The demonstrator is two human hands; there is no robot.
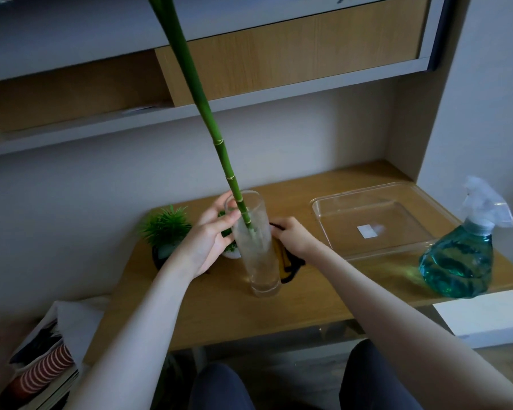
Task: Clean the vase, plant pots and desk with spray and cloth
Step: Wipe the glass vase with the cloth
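— Two hands are working at the middle of the frame. What are they doing?

— The left hand (206, 241) is wrapping its fingers around the upper part of the glass vase (255, 244), probably steadying it, since the tall bamboo stalk (219, 149) is leaning out of it toward the upper left and could be tipping it.

— And the other?

— The right hand (293, 235) is reaching just behind the vase, fingers curling onto a dark and yellow cloth (290, 263) lying on the worktop (234, 318). Whether it is actually gripping the cloth, I cannot tell.

— Where are the other things sitting?

— The spray bottle (462, 255), full of blue-green liquid, is standing at the right edge, well apart from both hands. A clear plastic tray (376, 223) is lying between it and the vase. Two small plant pots are sitting left of the vase: a spiky plant in a dark pot (165, 232), and a white pot (231, 253) partly hidden behind the left hand.

— So what step is this?

— Likely the vase, with the cloth being fetched for wiping it.
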